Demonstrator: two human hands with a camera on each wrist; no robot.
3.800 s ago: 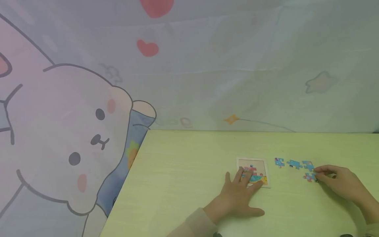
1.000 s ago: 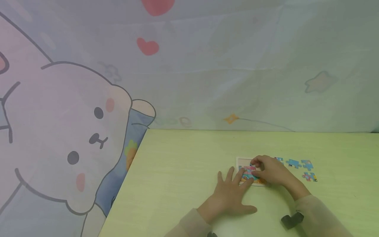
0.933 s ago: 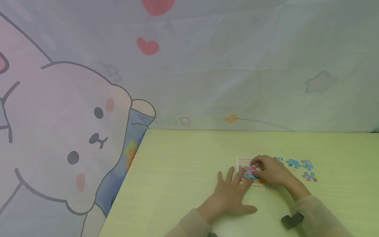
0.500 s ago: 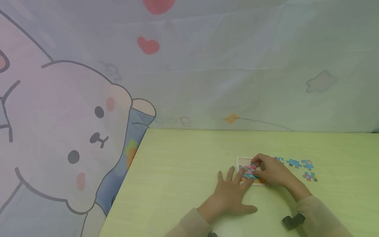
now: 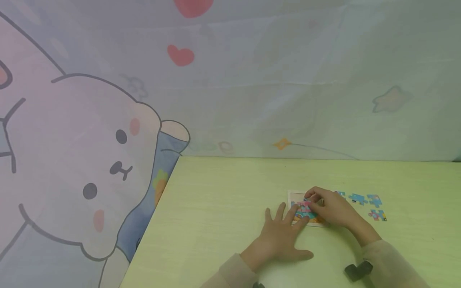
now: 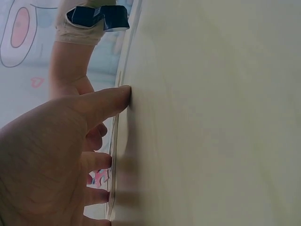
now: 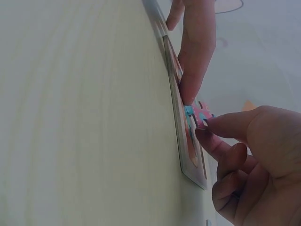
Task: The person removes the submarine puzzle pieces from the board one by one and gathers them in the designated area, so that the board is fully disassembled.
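A small framed jigsaw tray (image 5: 289, 198) lies on the table, with joined pink, teal and orange pieces in its lower part. My left hand (image 5: 279, 240) is spread flat, its fingertips on the tray's near left part and its thumb out to the right. My right hand (image 5: 333, 208) reaches over the tray from the right. Its thumb and index finger pinch a pink and blue jigsaw piece (image 7: 202, 115), which stands tilted up above the tray in the right wrist view. The left hand's fingertip is right beside this piece. Part of the tray is hidden under both hands.
Several loose jigsaw pieces lie right of the tray, among them a blue one (image 5: 357, 199) and a pink and yellow one (image 5: 377, 215). A printed cloth (image 5: 252, 80) hangs behind the pale green table (image 5: 223, 208). A black device (image 5: 358, 271) is on the right wrist.
My right hand has moved left from the loose pieces to the tray, where it pinches the pink and blue piece. The left hand has shifted slightly left. During the last second the right fingers moved only slightly.
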